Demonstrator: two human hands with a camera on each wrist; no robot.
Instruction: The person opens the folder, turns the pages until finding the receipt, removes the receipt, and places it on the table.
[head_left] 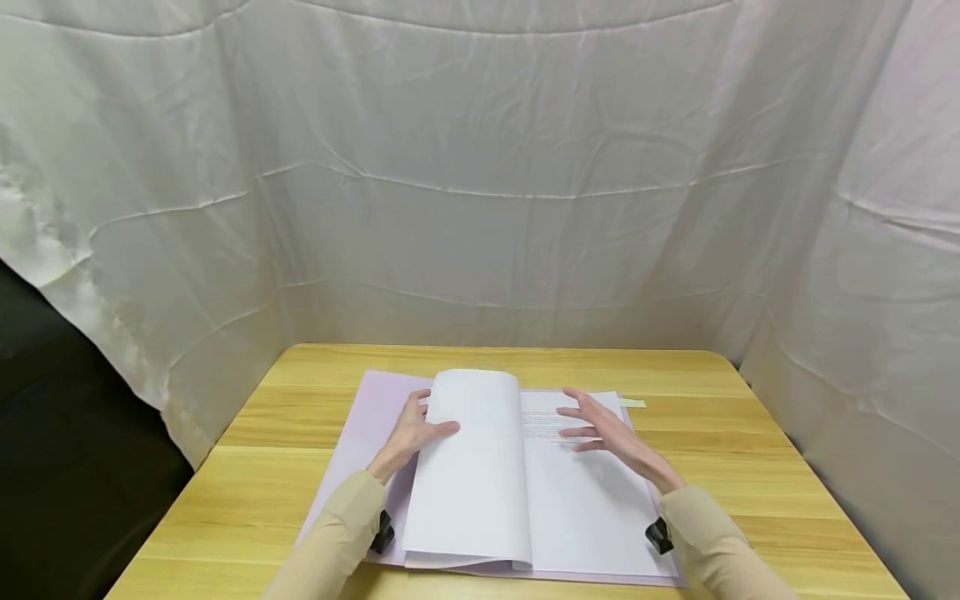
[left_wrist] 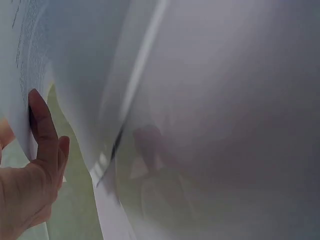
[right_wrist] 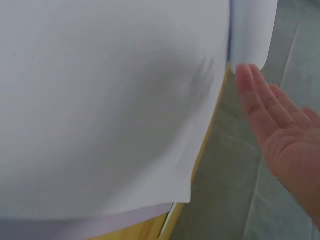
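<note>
A stack of white sheets [head_left: 468, 475] is folded over to the left inside an open lilac folder [head_left: 378, 400]. My left hand [head_left: 411, 433] grips the left edge of the turned sheets, thumb on top and fingers beneath; in the left wrist view the hand [left_wrist: 37, 170] pinches the paper's edge. My right hand [head_left: 607, 431] hovers above the right-hand page [head_left: 581, 508], fingers spread, holding nothing. Printed lines show near that page's top. In the right wrist view the hand [right_wrist: 280, 115] has straight fingers, apart from the paper, whose surface carries their shadow.
The folder lies on a wooden table [head_left: 255, 475]. A pale yellow tab [head_left: 632, 403] sticks out at the folder's upper right. Light grey cloth [head_left: 510, 242] hangs behind and at both sides, and a dark area [head_left: 67, 450] lies beyond the table's left edge.
</note>
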